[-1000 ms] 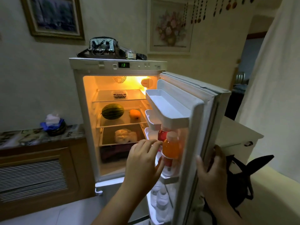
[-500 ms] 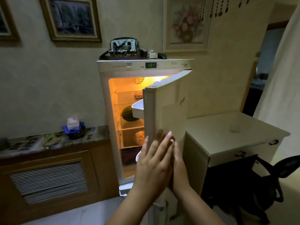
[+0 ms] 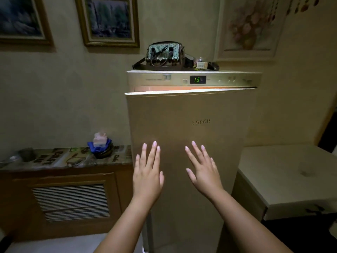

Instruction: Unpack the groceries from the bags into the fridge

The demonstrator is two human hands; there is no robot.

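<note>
The cream fridge door (image 3: 200, 114) faces me, almost closed, with a thin strip of warm light showing along its top edge. My left hand (image 3: 148, 172) and my right hand (image 3: 204, 168) lie flat against the door side by side, fingers straight and spread, holding nothing. The control panel (image 3: 197, 79) above the door reads 13. The food inside the fridge is hidden behind the door. No grocery bag is in view.
A patterned handbag (image 3: 165, 53) and small items sit on top of the fridge. A low wooden cabinet (image 3: 60, 194) with a tissue holder (image 3: 100, 146) stands to the left. A white table (image 3: 290, 178) stands to the right. Framed pictures hang on the wall.
The fridge door has swung from wide open to almost closed. My left hand left the door shelf bottles and my right hand left the door's edge; both now press flat on the door's front.
</note>
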